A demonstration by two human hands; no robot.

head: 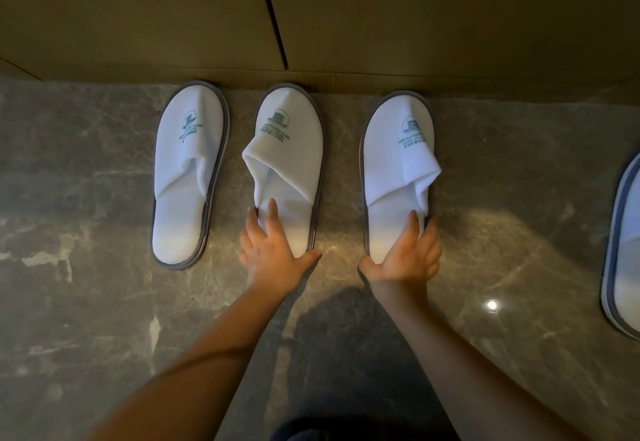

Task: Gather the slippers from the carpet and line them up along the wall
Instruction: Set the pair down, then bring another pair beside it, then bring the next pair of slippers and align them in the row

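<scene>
We look down on three white terry slippers with grey edging standing toes to the wall [346, 25], a row on the marble floor [86, 198]. The left slipper [188, 177] lies alone, touched by nothing, its toe just short of the wall's base. Our left hand [273, 253] rests on the heel end of the middle slipper [291, 163]: the fingers lie nearly straight and spread over the insole's left side, one fingertip at the sole's left edge, and the thumb reaches across under the heel rim to the right. Our right hand [407, 253] mirrors it on the right slipper [398, 170], fingers extended along the insole's right edge and the thumb stretched left around the heel. Neither hand is curled tight; both cup the heels loosely. Each slipper bears a green printed logo on its upper. At the right edge of the view a fourth slipper [627, 250] shows partly, well apart from the row.
</scene>
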